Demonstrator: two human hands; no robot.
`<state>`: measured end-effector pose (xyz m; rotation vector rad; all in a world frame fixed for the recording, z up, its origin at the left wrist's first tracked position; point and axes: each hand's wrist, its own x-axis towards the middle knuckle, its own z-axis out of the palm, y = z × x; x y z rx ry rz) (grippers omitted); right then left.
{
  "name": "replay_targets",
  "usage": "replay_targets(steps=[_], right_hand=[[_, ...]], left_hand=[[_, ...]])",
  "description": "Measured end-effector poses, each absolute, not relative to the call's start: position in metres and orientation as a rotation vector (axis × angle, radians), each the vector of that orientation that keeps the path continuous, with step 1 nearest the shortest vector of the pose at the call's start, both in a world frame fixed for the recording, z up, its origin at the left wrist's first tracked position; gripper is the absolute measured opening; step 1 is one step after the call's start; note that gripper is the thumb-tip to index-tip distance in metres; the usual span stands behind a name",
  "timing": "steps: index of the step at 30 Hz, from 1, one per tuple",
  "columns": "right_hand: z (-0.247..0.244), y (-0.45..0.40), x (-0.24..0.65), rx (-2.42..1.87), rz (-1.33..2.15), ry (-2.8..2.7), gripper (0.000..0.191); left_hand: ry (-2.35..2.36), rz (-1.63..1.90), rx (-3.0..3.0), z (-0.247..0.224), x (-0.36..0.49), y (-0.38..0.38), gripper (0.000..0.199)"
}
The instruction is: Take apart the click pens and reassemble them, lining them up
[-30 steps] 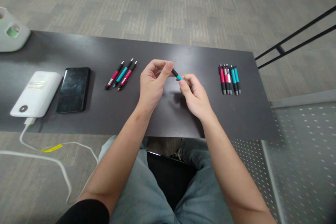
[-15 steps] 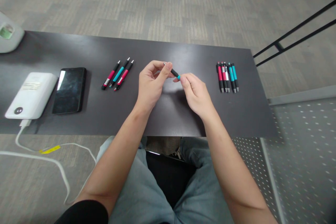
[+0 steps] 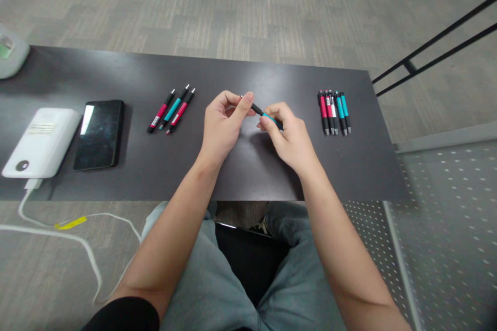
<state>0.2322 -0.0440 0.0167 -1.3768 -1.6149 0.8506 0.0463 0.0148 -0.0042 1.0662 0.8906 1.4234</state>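
So the left hand [image 3: 223, 121] and right hand [image 3: 289, 132] are both pinching one teal-and-black pen [image 3: 257, 109] over the dark table [image 3: 264, 181]. Three loose pens [image 3: 171, 110] lie left, a tight row of pens [image 3: 333, 113] right. Farther left, a black slab [image 3: 99, 134] beside a white block [image 3: 41, 142] with a cable [image 3: 87, 248]. There's printing on that block, I think, but it's too blurry to read from here.

Power bank [image 3: 42, 142] left on table [image 3: 155, 176], then phone [image 3: 99, 137], three pens [image 3: 172, 111], held pen [image 3: 257, 109] above, pen row [image 3: 334, 112] right
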Motion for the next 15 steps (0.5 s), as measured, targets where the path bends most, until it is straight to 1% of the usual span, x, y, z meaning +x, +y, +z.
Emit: replay_targets(steps=[2,5,7,10,15], right_hand=[[0.014,-0.044,0.233,-1.360,0.867,-1.596,0.046],[0.013,-0.046,0.233,-1.383,0.777,-1.594,0.037],[0.014,-0.047,0.233,-1.417,0.730,-1.595,0.038],[0.016,-0.047,0.235,-1.453,0.680,-1.618,0.044],[0.016,-0.047,0.247,-1.481,0.638,-1.640,0.030]], left_hand=[[0.860,1.461,1.049,-0.008,0.045,0.017,0.051],[0.851,1.491,1.034,-0.008,0.044,0.019,0.052],[0.872,1.478,1.041,-0.006,0.044,0.019,0.054],[0.941,1.461,1.043,-0.003,0.043,0.019,0.052],[0.989,1.502,1.015,-0.002,0.039,0.023,0.044]])
